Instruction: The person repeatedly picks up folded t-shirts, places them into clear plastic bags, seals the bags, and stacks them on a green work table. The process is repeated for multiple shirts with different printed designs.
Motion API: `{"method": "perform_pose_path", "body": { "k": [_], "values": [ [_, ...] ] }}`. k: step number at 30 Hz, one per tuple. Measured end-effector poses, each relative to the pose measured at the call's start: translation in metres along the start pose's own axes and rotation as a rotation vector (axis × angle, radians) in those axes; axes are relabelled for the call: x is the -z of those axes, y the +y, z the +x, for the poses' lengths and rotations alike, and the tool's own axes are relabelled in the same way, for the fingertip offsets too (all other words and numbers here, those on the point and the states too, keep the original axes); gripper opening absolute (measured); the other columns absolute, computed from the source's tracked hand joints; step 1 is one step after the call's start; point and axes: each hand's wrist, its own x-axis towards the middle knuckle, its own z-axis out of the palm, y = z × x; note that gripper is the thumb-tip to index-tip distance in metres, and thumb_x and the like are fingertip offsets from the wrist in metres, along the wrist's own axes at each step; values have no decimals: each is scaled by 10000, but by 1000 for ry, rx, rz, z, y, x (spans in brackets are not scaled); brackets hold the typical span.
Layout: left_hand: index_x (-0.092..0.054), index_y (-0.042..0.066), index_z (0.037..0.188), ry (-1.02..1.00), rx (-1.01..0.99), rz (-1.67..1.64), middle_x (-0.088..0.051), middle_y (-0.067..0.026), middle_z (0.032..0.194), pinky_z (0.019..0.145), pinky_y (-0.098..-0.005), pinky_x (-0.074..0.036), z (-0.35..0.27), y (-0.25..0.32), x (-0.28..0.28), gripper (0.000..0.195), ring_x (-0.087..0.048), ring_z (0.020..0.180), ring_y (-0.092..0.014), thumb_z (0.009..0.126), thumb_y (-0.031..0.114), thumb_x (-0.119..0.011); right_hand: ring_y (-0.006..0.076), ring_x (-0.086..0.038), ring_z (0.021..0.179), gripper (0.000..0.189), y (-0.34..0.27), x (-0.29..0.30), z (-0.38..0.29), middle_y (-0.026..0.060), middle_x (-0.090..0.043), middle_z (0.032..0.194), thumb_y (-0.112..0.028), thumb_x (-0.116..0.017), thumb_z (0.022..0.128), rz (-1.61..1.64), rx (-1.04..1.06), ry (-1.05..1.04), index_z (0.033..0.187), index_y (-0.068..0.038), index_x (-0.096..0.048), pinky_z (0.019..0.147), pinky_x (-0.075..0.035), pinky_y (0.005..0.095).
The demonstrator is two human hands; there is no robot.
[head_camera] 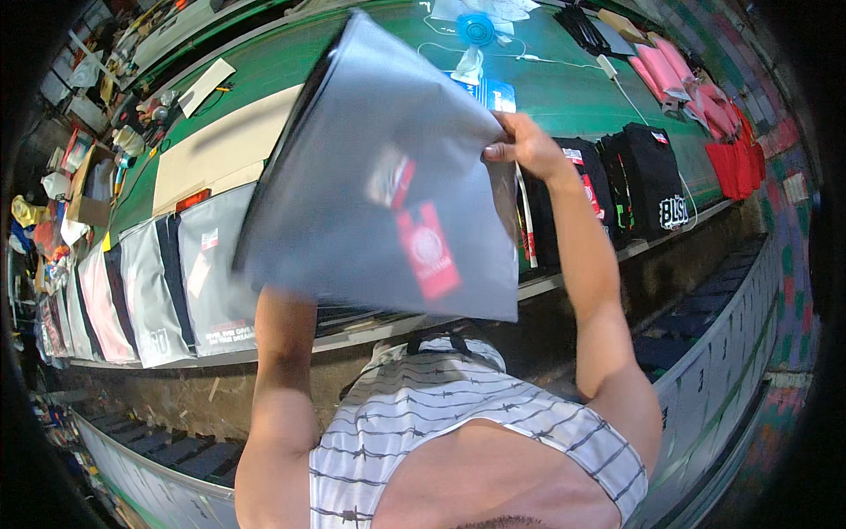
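A garment in a frosted plastic bag, with a red hang tag showing through it, is raised in front of me and slightly blurred. At the bag's upper right edge, my right hand grips it between thumb and fingers. My left hand is hidden behind the bag; only the forearm shows below its lower left, so its hold cannot be seen. To the left, more bagged garments lie in an overlapping row. Folded black garments with red tags are stacked on the right.
A long green table runs across. On it are beige cardboard, a small blue fan, a white cable, pink packages and red fabric bags. Cluttered supplies and a cardboard box stand at the far left.
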Motion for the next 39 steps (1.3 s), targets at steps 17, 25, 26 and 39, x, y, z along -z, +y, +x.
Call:
{"method": "perform_pose_path", "body": {
  "k": [17,25,26,39],
  "values": [
    [-693,-36,1264,571,-113,1569,-731,-237,1205,945,-435,-577,32,-163,160,409,-732,1052,-369,946,222,-707,390,-692,1225,786,262,-52,-10,298,-696,1317,-507,-806,885,-312,-583,407,1364,91,-629,1045,-526,440],
    [-741,50,1191,321,-266,1759,-708,-178,1220,1009,-556,-498,182,-175,122,296,-634,1211,-386,912,101,-658,320,-771,988,440,299,-14,124,204,-796,1065,-325,-772,937,-422,-390,731,1216,15,-755,878,-583,425],
    [-741,57,1195,362,-301,1753,-707,-169,1224,1008,-564,-488,192,-177,125,291,-633,1210,-377,919,106,-663,333,-771,991,385,282,-17,135,202,-797,1067,-305,-774,927,-396,-405,657,1170,-5,-776,884,-584,428],
    [-819,104,1027,291,-220,1634,-792,-129,998,907,-478,-517,255,-172,100,214,-723,1016,-331,955,273,-708,128,-675,771,139,253,-14,120,63,-760,829,-126,-785,919,-41,-165,752,966,4,-775,712,-525,328]
  ]
}}
